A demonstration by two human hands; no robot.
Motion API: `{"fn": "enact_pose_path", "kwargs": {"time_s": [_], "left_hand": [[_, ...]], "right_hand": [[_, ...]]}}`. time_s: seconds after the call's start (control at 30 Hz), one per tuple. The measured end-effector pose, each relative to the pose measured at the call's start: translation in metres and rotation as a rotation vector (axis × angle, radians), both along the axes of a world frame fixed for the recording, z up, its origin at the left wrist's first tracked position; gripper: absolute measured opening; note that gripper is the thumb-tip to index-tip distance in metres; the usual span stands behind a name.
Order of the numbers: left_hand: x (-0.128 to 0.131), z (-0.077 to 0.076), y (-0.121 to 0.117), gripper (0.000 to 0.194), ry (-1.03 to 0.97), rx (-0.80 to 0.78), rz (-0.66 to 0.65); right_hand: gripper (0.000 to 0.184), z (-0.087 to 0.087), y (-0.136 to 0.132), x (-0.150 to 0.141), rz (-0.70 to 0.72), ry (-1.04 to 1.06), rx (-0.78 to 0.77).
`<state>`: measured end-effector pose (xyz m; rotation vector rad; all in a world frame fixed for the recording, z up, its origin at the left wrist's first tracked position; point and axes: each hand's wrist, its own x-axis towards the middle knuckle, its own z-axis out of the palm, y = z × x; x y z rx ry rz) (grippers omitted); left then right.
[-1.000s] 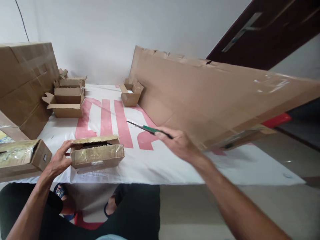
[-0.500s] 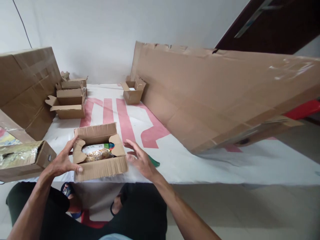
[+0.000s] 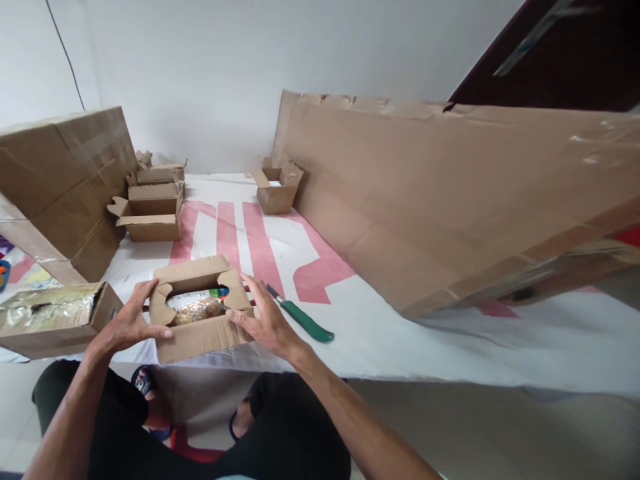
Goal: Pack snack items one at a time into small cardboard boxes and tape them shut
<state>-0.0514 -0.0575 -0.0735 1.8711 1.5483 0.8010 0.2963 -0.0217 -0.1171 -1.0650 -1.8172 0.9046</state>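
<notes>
A small cardboard box lies at the table's near edge with its long flaps spread open and its short end flaps folded partly inward. Inside it a clear plastic packet with brown contents shows beside a white, green and blue wrapper. My left hand grips the box's left end, thumb on the near flap. Round the right end, my right hand holds the box with thumb and fingers on its corners. A green-handled utility knife rests on the cloth just right of my right hand.
A taped cardboard box stands at the near left. Behind it rises a large carton, with several open small boxes along it. Another open box sits at the back by a big leaning cardboard sheet, which fills the right side.
My right hand has put the knife down on the cloth and moved left onto the box. The box's top flaps have been opened, showing the packets. The view has shifted slightly.
</notes>
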Motion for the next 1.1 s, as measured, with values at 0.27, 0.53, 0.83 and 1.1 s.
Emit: {"fn": "enact_pose_path", "kwargs": {"time_s": [0.27,0.53,0.83,1.1], "left_hand": [[0.032,0.012,-0.001,0.089,0.177,0.085,0.113],[0.048,0.020,0.000,0.081,0.218,0.087,0.141],[0.021,0.013,-0.019,0.064,-0.014,0.238,0.272],[0.024,-0.010,-0.024,0.050,0.230,0.314,0.208]], "right_hand": [[0.073,0.019,0.009,-0.013,-0.097,-0.206,0.047],[0.062,0.019,0.008,-0.011,-0.149,-0.138,0.105],[0.046,0.009,0.018,0.015,-0.226,0.024,0.098],[0.052,-0.019,0.023,0.021,-0.286,-0.088,0.257]]}}
